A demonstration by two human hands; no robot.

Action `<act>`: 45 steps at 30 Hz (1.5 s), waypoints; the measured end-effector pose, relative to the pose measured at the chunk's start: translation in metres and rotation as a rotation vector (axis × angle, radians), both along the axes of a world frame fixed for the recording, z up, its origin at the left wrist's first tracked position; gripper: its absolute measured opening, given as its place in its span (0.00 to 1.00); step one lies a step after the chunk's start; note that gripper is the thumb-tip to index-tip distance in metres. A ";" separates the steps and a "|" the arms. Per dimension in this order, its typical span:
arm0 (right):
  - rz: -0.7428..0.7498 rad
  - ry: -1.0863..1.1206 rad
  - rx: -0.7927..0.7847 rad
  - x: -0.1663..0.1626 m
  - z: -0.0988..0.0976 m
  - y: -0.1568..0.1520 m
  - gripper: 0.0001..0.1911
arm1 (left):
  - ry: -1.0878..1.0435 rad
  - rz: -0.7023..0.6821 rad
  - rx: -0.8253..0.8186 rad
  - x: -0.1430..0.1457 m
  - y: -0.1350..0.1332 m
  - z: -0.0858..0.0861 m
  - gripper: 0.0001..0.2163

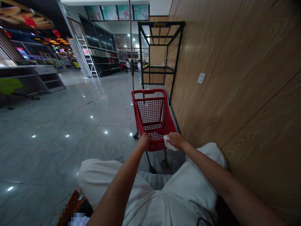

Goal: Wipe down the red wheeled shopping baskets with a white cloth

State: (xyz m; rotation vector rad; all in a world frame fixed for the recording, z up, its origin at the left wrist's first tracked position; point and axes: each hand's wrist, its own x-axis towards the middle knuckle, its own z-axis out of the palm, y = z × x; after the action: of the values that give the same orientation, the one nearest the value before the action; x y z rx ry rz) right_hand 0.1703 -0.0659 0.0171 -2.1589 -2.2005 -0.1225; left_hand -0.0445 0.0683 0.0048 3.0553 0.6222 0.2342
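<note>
In front of my knees stands a red plastic shopping cart [154, 91] with mesh sides and dark caster legs. My left hand [144, 140] grips its near rim at the left corner, fingers closed over the edge. At the near right corner, my right hand [176, 140] is closed on a white cloth [169, 143] and presses it against the rim. The cart's basket shows nothing inside. A thin upright pole [131, 47] rises by the cart's far left side.
A wood-panelled wall [235, 78] with a socket [201, 78] runs close on my right. Beyond the cart stands a dark metal rack [174, 62]. A stepladder [88, 58] leans near shelves at the back left; people are in the distance. Grey shiny floor [70, 125] stretches left.
</note>
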 end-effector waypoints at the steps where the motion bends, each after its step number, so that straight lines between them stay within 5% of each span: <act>1: 0.006 0.006 0.002 -0.003 0.000 0.002 0.18 | 0.000 0.002 -0.002 0.002 -0.001 0.000 0.14; 8: 0.092 -0.003 0.090 -0.074 -0.015 0.028 0.18 | -0.047 0.134 -0.015 0.014 -0.012 -0.005 0.09; 17: 0.190 -0.016 0.151 0.043 -0.021 -0.012 0.12 | 0.000 -0.019 0.006 0.007 -0.011 0.001 0.13; 24: 0.091 -0.043 0.226 -0.005 -0.030 -0.006 0.12 | 0.011 -0.130 0.099 -0.014 0.026 -0.003 0.14; 29: 0.222 -0.046 0.286 -0.048 -0.032 0.021 0.19 | -0.088 0.159 0.304 -0.055 0.055 -0.003 0.12; 33: 0.432 -0.054 0.284 -0.033 -0.026 0.043 0.23 | -0.129 0.361 0.343 -0.073 0.054 0.004 0.17; 39: 0.233 -0.031 0.267 0.019 -0.011 0.069 0.23 | -0.262 0.289 0.164 -0.014 0.020 0.022 0.18; 45: 0.173 -0.084 0.195 0.004 -0.006 0.076 0.17 | -0.092 0.204 -0.092 0.053 -0.012 0.004 0.14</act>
State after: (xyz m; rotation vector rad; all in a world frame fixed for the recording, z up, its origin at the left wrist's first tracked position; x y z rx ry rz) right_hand 0.1742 0.0100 0.0109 -1.8876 -2.2988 -0.4074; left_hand 0.0089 0.0559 0.0089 2.8743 0.9120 0.3368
